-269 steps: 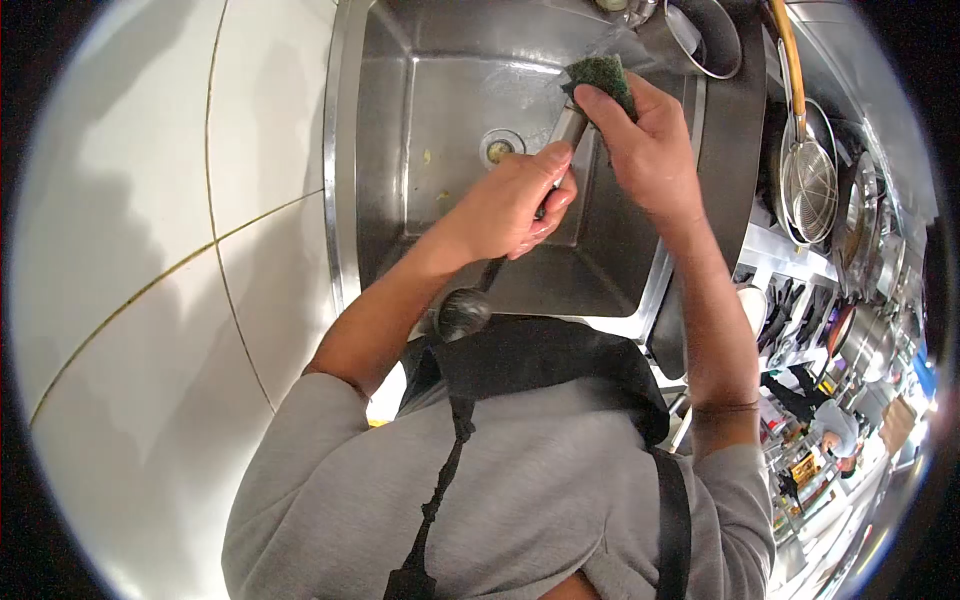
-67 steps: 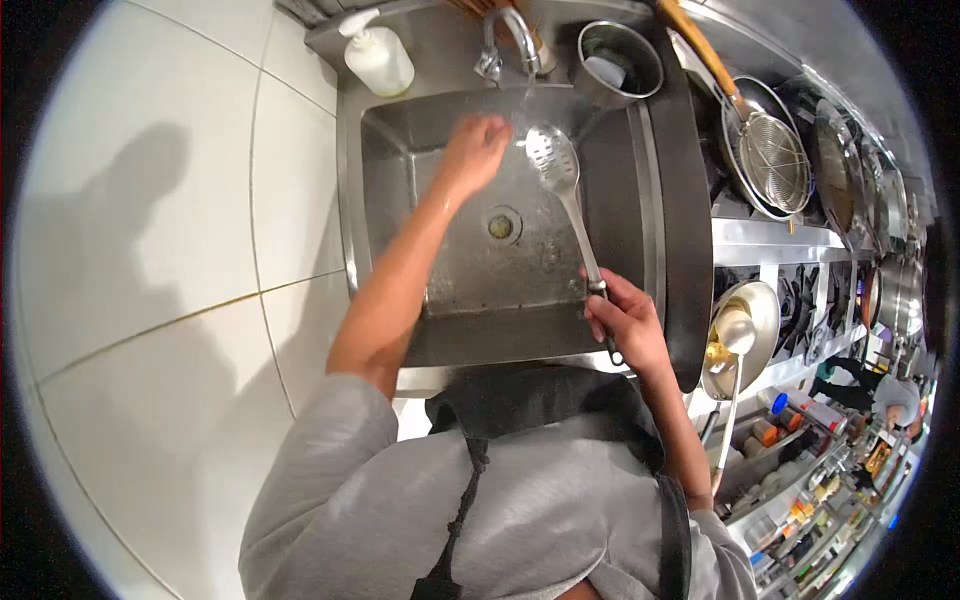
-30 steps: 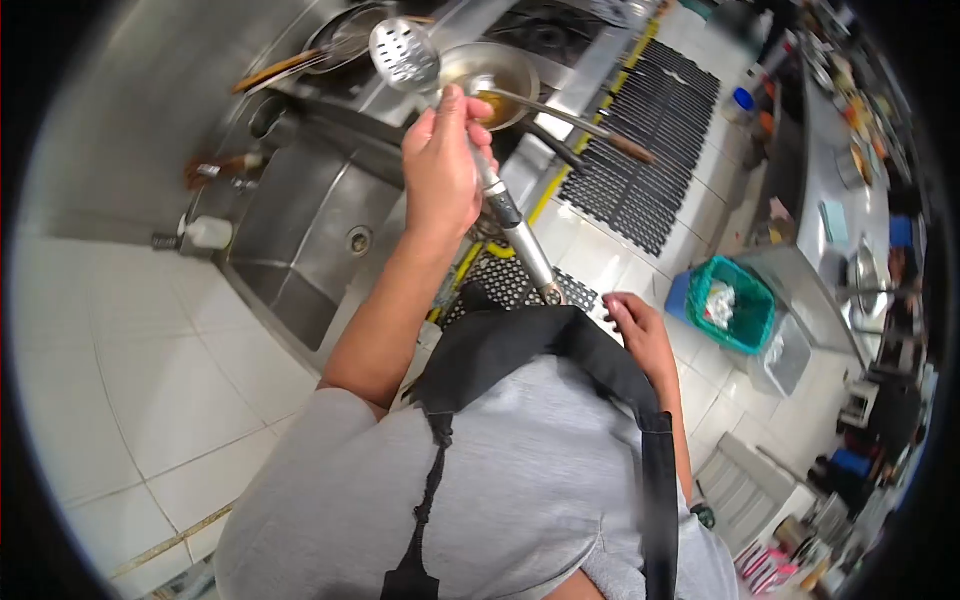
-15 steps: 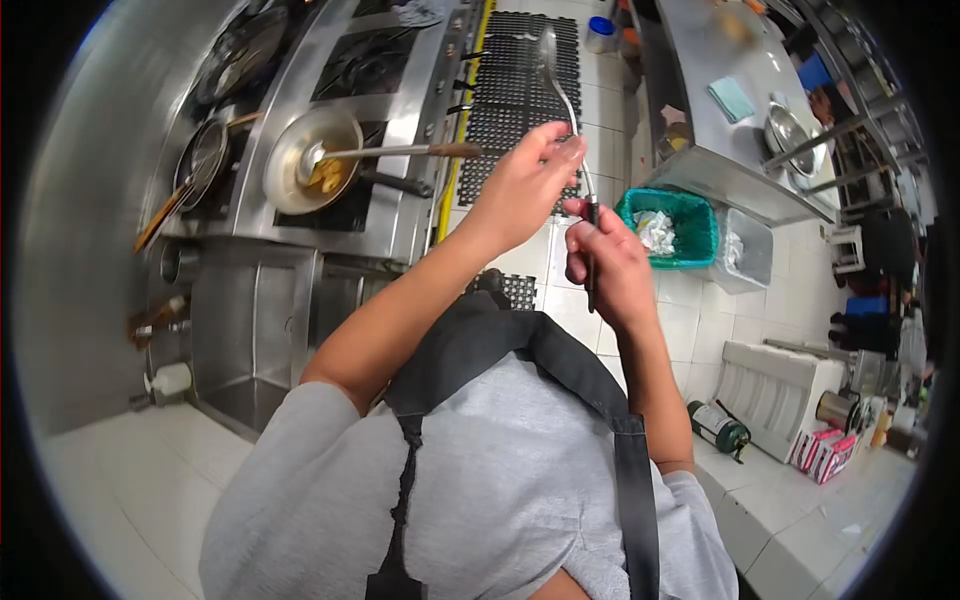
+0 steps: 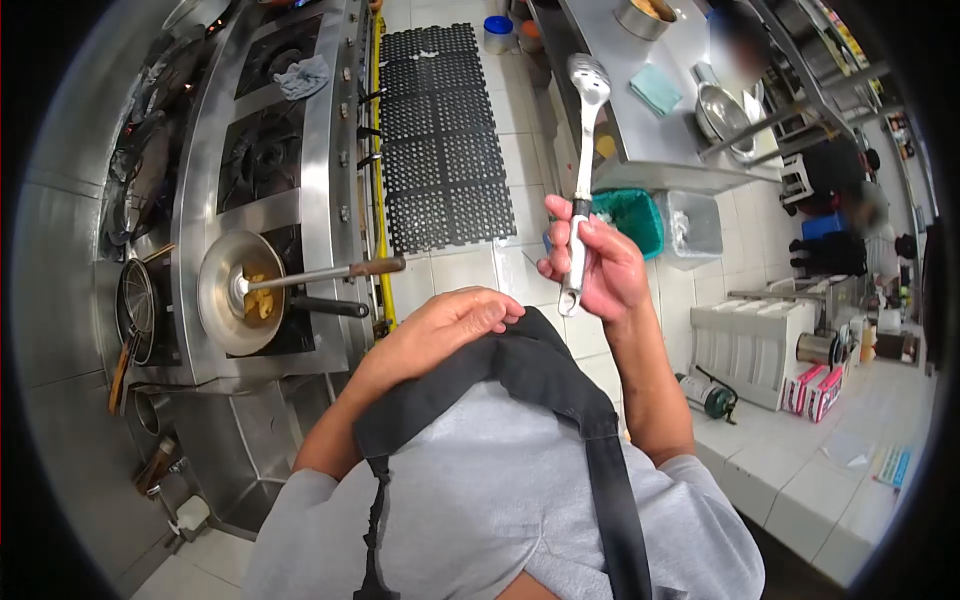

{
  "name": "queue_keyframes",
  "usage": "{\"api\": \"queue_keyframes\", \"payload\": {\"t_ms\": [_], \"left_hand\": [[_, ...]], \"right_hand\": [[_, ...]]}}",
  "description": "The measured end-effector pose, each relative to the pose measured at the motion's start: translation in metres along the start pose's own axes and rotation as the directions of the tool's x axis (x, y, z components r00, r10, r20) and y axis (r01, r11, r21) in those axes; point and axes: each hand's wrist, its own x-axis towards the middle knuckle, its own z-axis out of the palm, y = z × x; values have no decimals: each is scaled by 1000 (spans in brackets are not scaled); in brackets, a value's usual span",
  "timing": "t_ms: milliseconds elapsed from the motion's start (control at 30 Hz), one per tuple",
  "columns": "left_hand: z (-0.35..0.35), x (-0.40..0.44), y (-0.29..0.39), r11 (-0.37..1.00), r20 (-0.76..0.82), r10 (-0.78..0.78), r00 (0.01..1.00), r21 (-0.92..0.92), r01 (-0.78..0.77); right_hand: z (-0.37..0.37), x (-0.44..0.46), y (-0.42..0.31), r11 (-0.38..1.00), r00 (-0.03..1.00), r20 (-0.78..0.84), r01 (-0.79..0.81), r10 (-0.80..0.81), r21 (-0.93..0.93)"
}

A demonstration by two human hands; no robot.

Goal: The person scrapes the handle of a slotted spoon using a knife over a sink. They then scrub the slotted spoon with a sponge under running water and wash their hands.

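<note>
My right hand (image 5: 608,268) holds a slotted metal spoon (image 5: 586,130) upright by its handle, its bowl pointing away from me. My left hand (image 5: 450,326) is at my waist against the black apron (image 5: 540,385), fingers together and nothing visible in it. To the left, a metal pan (image 5: 222,300) sits on the stove with yellowish pieces of food (image 5: 262,300) inside. A ladle (image 5: 325,272) with a wooden-ended handle rests in that pan.
The steel stove (image 5: 325,130) runs along the left, with the sink (image 5: 262,440) nearer me. A black rubber mat (image 5: 440,140) lies on the floor ahead. Right are a steel table (image 5: 640,125), a green-lined bin (image 5: 640,222) and a white bench (image 5: 750,340). People stand farther right.
The view has turned from the sink towards the aisle. The slotted spoon has passed from my left hand to my right hand, and my left hand has dropped to the apron.
</note>
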Motion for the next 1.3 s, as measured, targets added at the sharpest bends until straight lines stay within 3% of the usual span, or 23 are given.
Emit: {"api": "queue_keyframes", "payload": {"t_ms": [100,300,400,533,667,733,800,900,1067,1167,1300], "left_hand": [[-16,22,17,1000,-98,2,995,-7,-3],[-45,87,59,964,-247,-9,969,256,74],[-48,124,69,971,-271,13,963,231,52],[-51,172,83,993,-344,-32,938,93,68],[-64,211,94,997,-427,83,900,28,-79],[-76,229,114,986,-470,143,871,-11,-167],[-94,245,124,978,-499,204,842,57,-203],[-134,270,141,962,-510,271,816,124,-242],[-232,319,142,938,-531,325,782,80,-336],[-294,347,163,928,-551,371,748,198,-315],[-367,380,194,954,-520,299,800,138,-266]], "right_hand": [[-8,25,-16,996,997,69,-27,33,-86],[-26,92,-71,955,972,165,-121,170,-269],[-28,128,-111,920,949,203,-158,242,-358],[-30,172,-152,920,913,287,-183,290,-347],[-29,229,-191,922,918,264,-202,296,-330],[-31,265,-209,932,918,241,-253,316,-259],[-45,304,-216,935,886,314,-353,340,-18],[-59,359,-217,907,881,336,-397,334,140],[-70,450,-229,905,908,275,-376,317,198],[-66,498,-238,913,931,194,-348,310,211],[-63,558,-252,943,961,127,-266,244,199]]}}
